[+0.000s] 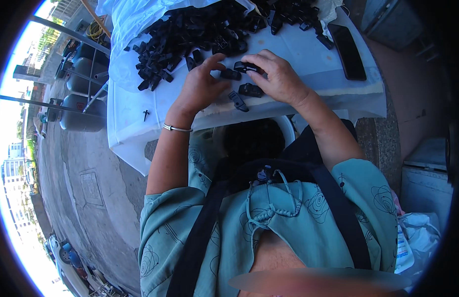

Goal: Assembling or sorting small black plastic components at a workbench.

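My right hand [280,79] pinches a small black plastic part [246,67] between thumb and fingers, just above the table. Facing it, my left hand [199,85] has its thumb and fingers curved and apart, with nothing visible between them. Another black part [231,74] lies between the two hands. Closer to me are a black part [250,90] under my right hand and a dark elongated part [238,101] lying at a slant. Beyond my hands spreads a large heap of similar black plastic parts [190,34].
White sheeting covers the table [308,99]. A black phone [347,52] lies at the right edge, and a tiny black piece [145,115] at the left. Below the front edge, a round tub [290,129] with dark contents sits by my lap. Grey tanks [83,111] stand further left.
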Demonstrator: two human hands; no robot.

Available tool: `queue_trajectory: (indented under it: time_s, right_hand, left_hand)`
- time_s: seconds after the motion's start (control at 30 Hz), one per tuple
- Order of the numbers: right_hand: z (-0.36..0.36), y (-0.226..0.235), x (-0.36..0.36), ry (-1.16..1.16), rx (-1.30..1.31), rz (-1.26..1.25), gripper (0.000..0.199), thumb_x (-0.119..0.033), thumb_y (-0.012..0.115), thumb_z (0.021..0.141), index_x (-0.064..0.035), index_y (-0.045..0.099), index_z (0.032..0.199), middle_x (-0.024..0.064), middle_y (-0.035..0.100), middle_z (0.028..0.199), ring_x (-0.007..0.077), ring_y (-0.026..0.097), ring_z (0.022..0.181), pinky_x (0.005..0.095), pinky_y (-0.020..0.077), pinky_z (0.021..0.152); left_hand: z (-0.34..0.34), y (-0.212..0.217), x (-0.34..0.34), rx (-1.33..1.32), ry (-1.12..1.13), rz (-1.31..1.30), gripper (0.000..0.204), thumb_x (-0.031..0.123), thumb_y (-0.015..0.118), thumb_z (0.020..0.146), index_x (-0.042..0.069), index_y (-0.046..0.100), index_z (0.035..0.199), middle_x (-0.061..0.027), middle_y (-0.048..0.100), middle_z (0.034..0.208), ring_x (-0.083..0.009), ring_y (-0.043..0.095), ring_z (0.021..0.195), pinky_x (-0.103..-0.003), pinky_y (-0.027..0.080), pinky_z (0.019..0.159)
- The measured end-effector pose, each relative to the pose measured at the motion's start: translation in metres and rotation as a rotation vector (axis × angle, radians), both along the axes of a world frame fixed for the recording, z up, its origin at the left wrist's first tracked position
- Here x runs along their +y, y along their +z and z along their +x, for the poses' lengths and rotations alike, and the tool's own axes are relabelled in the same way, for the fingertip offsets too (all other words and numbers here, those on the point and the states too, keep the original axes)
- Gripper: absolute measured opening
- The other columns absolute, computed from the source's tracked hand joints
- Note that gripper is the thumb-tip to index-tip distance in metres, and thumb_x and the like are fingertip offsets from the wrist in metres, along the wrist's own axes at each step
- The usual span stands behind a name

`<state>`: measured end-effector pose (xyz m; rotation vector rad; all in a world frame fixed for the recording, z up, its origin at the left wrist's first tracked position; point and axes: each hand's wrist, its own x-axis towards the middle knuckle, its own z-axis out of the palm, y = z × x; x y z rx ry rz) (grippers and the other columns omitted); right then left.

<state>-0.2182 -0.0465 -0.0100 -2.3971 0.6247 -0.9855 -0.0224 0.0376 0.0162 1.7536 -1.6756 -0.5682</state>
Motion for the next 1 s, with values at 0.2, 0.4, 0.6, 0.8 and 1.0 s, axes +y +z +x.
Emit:
queue_trajectory:
  time_s: [0.2, 0.4, 0.6, 0.8, 1.0]
  right_hand:
    - [0.021, -0.004, 0.001, 0.077, 0.021, -0.015, 0.030, -0.006, 0.067, 0.081, -0.0077, 0.066, 0.110, 0.0120, 0.061, 0.101, 0.0276, 0.063, 0.091, 0.0343, 0.0528, 0.079]
    - [0.015, 0.004, 0.003, 0.116, 0.188, -0.077, 0.030, -0.018, 0.064, 0.085, -0.0105, 0.065, 0.114, 0.0108, 0.062, 0.112, 0.0278, 0.060, 0.102, 0.0390, 0.0470, 0.087]
    - [0.012, 0.000, 0.016, 0.018, 0.372, -0.145, 0.041, -0.036, 0.046, 0.095, -0.0119, 0.058, 0.125, 0.0092, 0.059, 0.124, 0.0288, 0.048, 0.122, 0.0450, 0.0304, 0.103]
    - [-0.002, -0.008, 0.016, 0.258, 0.216, -0.024, 0.047, -0.043, 0.045, 0.094, -0.0112, 0.056, 0.127, 0.0142, 0.057, 0.125, 0.0313, 0.047, 0.122, 0.0444, 0.0269, 0.106]
    - [0.005, -0.002, 0.044, 0.348, 0.143, -0.138, 0.044, -0.033, 0.069, 0.076, -0.0107, 0.062, 0.114, 0.0135, 0.052, 0.125, 0.0320, 0.051, 0.113, 0.0428, 0.0359, 0.099]
  left_hand:
    - [-0.001, -0.012, -0.001, -0.044, 0.031, -0.048, 0.060, 0.008, 0.074, 0.071, 0.010, 0.052, 0.126, -0.0104, 0.069, 0.099, -0.0231, 0.068, 0.075, -0.032, 0.054, 0.071]
    - [0.001, -0.011, 0.001, -0.012, 0.039, -0.071, 0.056, 0.006, 0.072, 0.071, 0.009, 0.053, 0.123, -0.0111, 0.068, 0.098, -0.0222, 0.067, 0.073, -0.031, 0.054, 0.070]
    - [0.009, -0.009, 0.039, 0.022, 0.090, -0.289, 0.033, 0.003, 0.069, 0.075, 0.003, 0.061, 0.107, -0.0077, 0.064, 0.088, -0.0155, 0.061, 0.063, -0.027, 0.051, 0.061]
    - [-0.014, -0.058, 0.132, 0.287, -0.024, -0.034, 0.017, 0.001, 0.065, 0.083, 0.000, 0.062, 0.099, -0.0053, 0.062, 0.085, -0.0093, 0.060, 0.072, -0.024, 0.050, 0.066]
    - [-0.049, -0.144, 0.124, 0.224, -0.159, -0.022, 0.018, 0.006, 0.065, 0.080, 0.003, 0.063, 0.098, -0.0145, 0.064, 0.092, -0.0298, 0.064, 0.085, -0.036, 0.052, 0.077]
